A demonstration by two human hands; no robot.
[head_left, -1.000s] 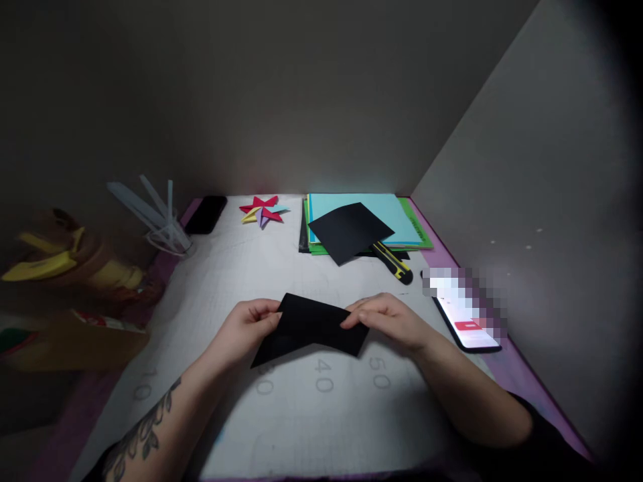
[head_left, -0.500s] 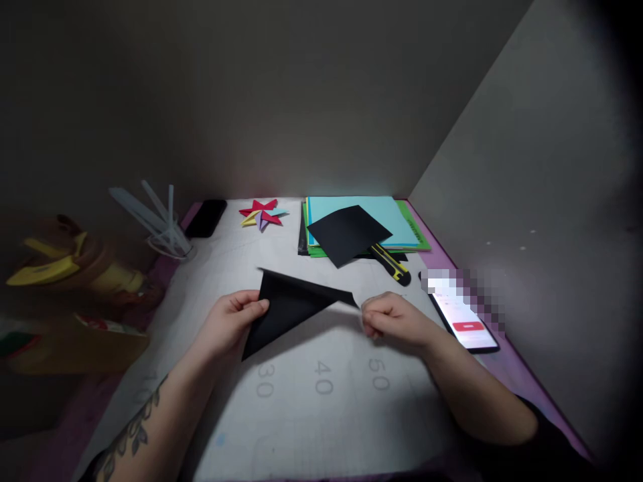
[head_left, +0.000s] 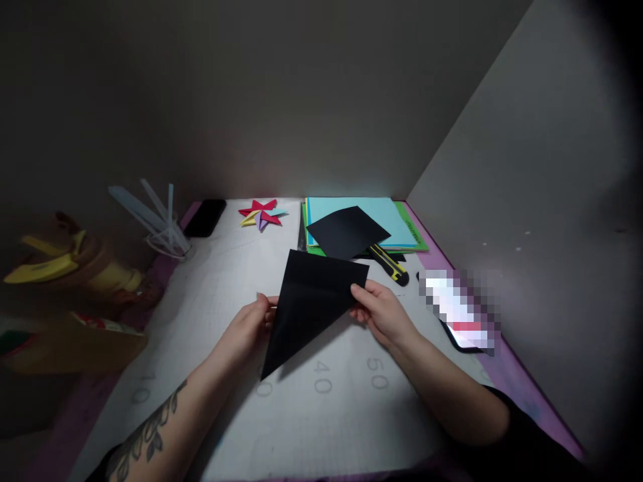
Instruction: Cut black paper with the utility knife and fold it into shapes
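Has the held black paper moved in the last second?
Yes. The black paper moved forward, toward the paper stack; in this view, the gap between them has closed.

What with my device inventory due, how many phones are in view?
2. A dark phone lies at the back, left of the paper star; a lit phone, partly pixelated, lies to the right of the right hand. Any under the stack of papers would be hidden.
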